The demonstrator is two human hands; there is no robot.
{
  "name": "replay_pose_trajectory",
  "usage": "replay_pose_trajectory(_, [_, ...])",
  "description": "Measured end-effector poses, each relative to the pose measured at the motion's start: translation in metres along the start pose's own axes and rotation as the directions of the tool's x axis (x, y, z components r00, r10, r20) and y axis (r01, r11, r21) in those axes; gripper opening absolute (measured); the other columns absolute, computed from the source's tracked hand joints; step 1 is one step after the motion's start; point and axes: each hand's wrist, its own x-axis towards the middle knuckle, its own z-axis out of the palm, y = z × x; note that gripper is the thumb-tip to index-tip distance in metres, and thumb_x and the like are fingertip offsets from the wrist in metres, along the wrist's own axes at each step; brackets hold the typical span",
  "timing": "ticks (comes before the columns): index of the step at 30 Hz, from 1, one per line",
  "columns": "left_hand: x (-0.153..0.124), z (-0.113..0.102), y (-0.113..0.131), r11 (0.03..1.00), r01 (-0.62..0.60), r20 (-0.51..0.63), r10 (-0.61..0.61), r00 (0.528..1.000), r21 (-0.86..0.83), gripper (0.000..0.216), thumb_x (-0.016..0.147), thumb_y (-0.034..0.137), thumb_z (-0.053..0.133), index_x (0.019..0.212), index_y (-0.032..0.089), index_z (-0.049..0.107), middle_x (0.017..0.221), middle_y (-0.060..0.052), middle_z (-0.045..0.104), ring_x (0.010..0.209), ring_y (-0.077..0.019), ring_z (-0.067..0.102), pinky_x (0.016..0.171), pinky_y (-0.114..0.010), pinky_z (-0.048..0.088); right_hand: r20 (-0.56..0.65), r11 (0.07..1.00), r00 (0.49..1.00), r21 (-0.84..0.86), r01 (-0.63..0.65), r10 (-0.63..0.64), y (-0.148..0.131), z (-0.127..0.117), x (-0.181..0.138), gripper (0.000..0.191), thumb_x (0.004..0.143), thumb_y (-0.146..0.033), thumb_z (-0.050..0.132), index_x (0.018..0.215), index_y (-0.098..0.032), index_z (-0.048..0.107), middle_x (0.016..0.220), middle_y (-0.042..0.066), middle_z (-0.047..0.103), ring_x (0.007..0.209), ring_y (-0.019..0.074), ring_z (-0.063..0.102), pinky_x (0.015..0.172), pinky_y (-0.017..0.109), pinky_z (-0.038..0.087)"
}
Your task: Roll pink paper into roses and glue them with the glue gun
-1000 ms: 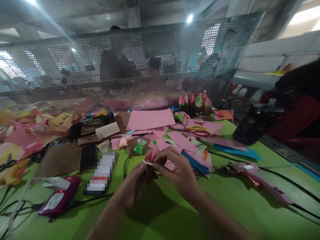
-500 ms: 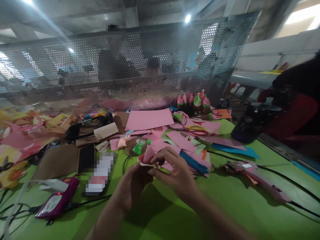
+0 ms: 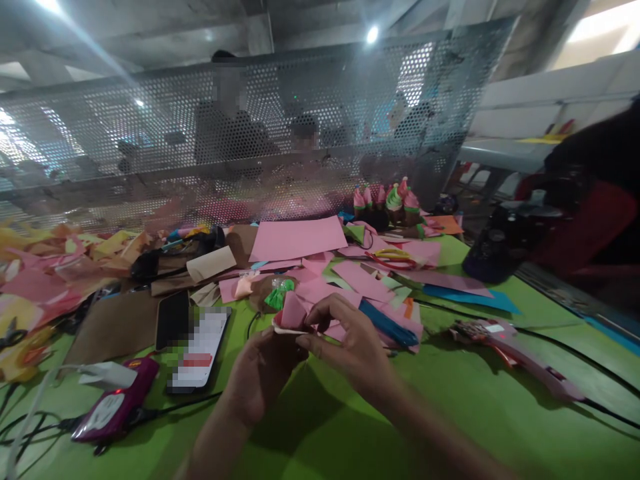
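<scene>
Over the green table, my left hand [image 3: 260, 373] is closed around a small pink felt-like craft piece [image 3: 293, 312] with a pale rim, holding it from below. The fingers of my right hand [image 3: 350, 340] are bent in a pinch at the right side of that rim, thumb below and index finger above. My own fingers cover the lower part of the piece. Just behind it lies a bundle of bright green material [image 3: 279, 293] in clear wrap. A dark blue strip bundle [image 3: 387, 323] rests beyond my right hand.
Pink sheets [image 3: 300, 239] and offcuts spread across the back. A pink glue gun [image 3: 520, 353] lies right, its black cord trailing. Left are a phone [image 3: 203, 350], a purple power strip [image 3: 117, 400] and brown sheets [image 3: 115, 327]. Finished cone-shaped crafts [image 3: 395, 200] stand before a perforated metal screen [image 3: 320, 80].
The craft piece has tilted slightly in my left hand, and the green ball seen near its tip no longer shows. My right fingers stay at the rim, having shifted only a little.
</scene>
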Motion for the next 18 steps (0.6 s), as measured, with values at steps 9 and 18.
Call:
replay_pose_trajectory(9, [0.003,0.015,0.001,0.999,-0.036,0.001,0.036,0.999,0.028,0.028,0.080,0.030,0.060,0.102,0.019,0.075,0.101,-0.009,0.076,0.101,-0.0277,0.067,0.096,-0.042,0.048,-0.007,0.985,0.999,-0.166,0.050,-0.052,0.001,0.002,0.001,0.016,0.080,-0.017,0.076,0.086,-0.020,0.062,0.091,0.003,0.062,0.084,0.0194,0.057,0.069,0.029,0.044])
replay_pose_trajectory(18, [0.002,0.012,0.004,0.999,0.031,0.000,-0.031,1.000,0.020,0.017,0.079,0.028,0.065,0.088,0.017,0.076,0.085,-0.004,0.076,0.092,-0.0223,0.068,0.104,-0.040,0.044,-0.042,0.965,0.996,-0.257,0.060,-0.073,0.003,0.003,0.000,0.015,0.082,-0.017,0.073,0.084,-0.020,0.059,0.089,0.002,0.061,0.080,0.0188,0.057,0.066,0.030,0.043])
